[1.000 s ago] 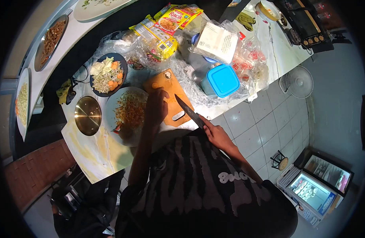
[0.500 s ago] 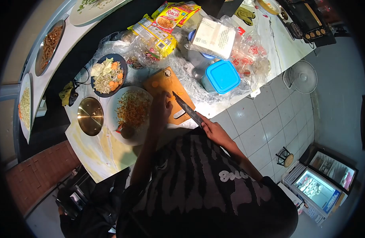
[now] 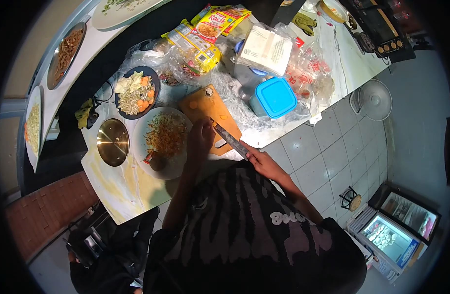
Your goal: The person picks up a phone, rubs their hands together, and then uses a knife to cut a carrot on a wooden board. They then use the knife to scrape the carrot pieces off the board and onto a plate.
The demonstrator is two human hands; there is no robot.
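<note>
At the tabletop [image 3: 110, 193], beside a white plate [image 3: 141, 139], over an orange-brown cutting board [image 3: 213, 100]. Gripping a knife [image 3: 227, 136] by its handle in the right hand [image 3: 262, 163], blade over the board. Curling the left hand [image 3: 201, 137] at the blade's tip; cannot tell whether around anything. Near small orange pieces [image 3: 223, 117] on the board.

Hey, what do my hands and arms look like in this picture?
Your left hand and right hand show no gloves. Your forearms are uncovered below the short dark sleeves of a black shirt with grey streaks and pale lettering.
</note>
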